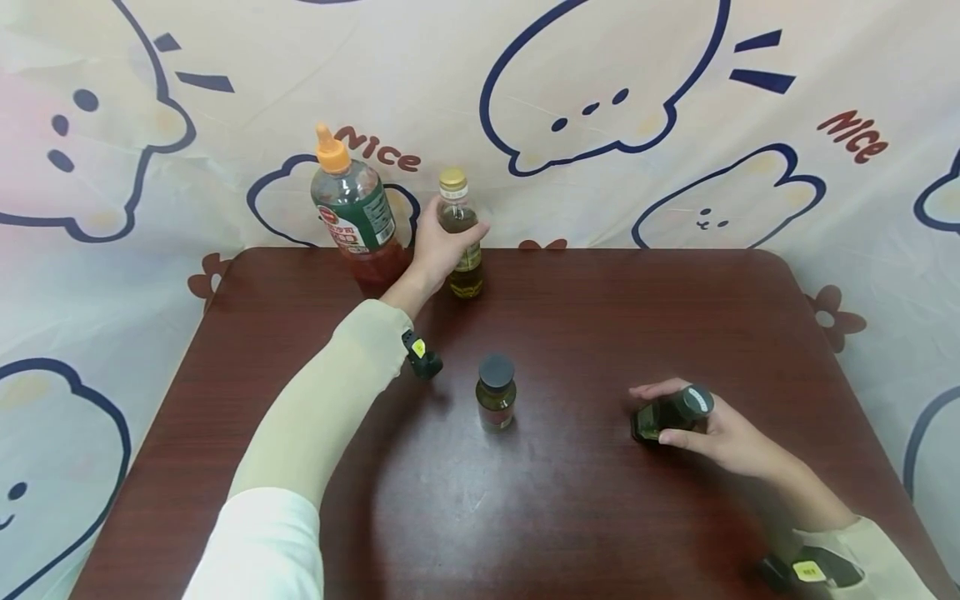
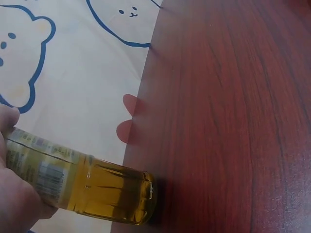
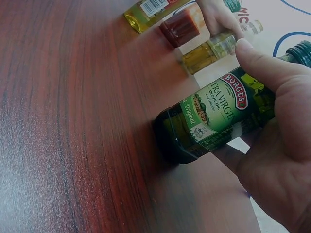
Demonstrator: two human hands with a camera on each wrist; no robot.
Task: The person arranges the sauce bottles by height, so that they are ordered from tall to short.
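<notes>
At the back of the table, my left hand point(image 1: 441, 243) grips a clear bottle of yellow oil point(image 1: 467, 279) with a yellow cap, its fingers and thumb around the upper body. The left wrist view shows the oil bottle point(image 2: 116, 191) with its base at the table's back edge. Toward the right, my right hand point(image 1: 723, 433) holds a dark green olive oil bottle point(image 1: 660, 419) by its sides. In the right wrist view the olive oil bottle point(image 3: 214, 114) has a green label reading "Borges", and its base is down at the tabletop.
A large squeeze bottle of red sauce point(image 1: 360, 217) with an orange nozzle stands left of my left hand. A small dark-capped bottle point(image 1: 496, 396) stands mid-table. The brown table point(image 1: 570, 517) meets a cartoon-printed cloth point(image 1: 585, 200) behind it.
</notes>
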